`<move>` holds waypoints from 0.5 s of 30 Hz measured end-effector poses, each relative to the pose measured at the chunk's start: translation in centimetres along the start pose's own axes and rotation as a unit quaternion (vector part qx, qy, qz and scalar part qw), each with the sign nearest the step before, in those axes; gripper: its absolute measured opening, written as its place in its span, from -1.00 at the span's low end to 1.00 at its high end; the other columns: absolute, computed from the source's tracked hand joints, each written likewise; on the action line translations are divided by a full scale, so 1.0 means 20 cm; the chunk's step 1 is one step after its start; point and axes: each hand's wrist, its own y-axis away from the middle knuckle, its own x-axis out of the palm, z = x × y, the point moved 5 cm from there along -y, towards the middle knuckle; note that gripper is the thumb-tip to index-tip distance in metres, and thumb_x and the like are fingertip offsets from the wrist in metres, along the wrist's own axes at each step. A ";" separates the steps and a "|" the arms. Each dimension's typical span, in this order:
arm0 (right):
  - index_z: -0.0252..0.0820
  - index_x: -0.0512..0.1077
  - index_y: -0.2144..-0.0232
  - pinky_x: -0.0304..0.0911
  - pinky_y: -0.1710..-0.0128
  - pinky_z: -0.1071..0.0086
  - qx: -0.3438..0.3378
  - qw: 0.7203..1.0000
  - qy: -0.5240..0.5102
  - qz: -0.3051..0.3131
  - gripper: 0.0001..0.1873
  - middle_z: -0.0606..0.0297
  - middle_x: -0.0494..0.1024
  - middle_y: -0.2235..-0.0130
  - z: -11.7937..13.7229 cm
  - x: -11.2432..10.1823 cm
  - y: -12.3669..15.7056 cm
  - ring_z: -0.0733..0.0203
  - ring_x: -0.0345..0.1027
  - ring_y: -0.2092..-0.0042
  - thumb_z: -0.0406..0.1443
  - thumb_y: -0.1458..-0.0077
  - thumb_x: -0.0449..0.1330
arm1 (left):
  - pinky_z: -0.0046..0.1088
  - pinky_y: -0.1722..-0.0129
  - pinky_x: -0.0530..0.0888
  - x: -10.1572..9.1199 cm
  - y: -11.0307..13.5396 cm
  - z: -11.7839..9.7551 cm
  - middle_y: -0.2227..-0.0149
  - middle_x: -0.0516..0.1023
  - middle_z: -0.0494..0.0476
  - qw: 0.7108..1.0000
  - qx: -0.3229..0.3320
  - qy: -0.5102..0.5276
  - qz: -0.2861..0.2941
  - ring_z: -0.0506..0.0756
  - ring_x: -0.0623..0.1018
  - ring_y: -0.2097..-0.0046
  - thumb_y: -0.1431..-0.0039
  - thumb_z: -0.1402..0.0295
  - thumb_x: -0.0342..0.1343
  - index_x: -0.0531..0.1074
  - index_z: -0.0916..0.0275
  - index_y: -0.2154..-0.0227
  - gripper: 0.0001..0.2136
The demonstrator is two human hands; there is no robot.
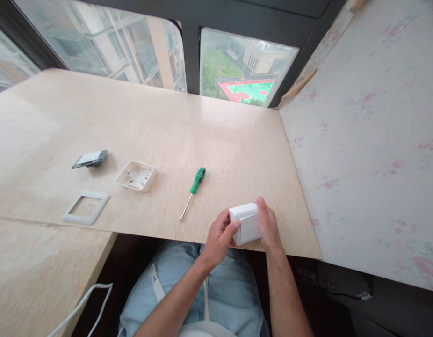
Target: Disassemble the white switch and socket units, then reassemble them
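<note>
A white wall switch with wide rocker panels and a box behind it is held near the front edge of the sill. My left hand is closed on its left side, thumb on the front face. Closed around its right side is my right hand, thumb along the top corner. To the left lies a screwdriver with a green and black handle, its tip toward me. Further left are an open white mounting box, a white square frame and a grey-and-white switch module.
The beige marble sill runs up to dark window frames. A flowered papered wall bounds it on the right. At lower left, a white cable hangs by a lower marble surface.
</note>
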 end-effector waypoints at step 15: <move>-0.18 0.42 0.56 0.15 0.60 0.39 0.032 0.998 -0.034 0.041 -0.25 0.29 0.45 0.63 0.05 0.02 -0.02 0.24 0.29 0.59 0.37 -0.04 0.03 | -0.58 0.62 0.39 0.01 -0.02 -0.01 0.34 0.49 0.07 1.000 -0.010 0.028 -0.009 0.00 0.44 0.45 -0.21 -0.02 0.15 0.44 0.29 0.04 -0.53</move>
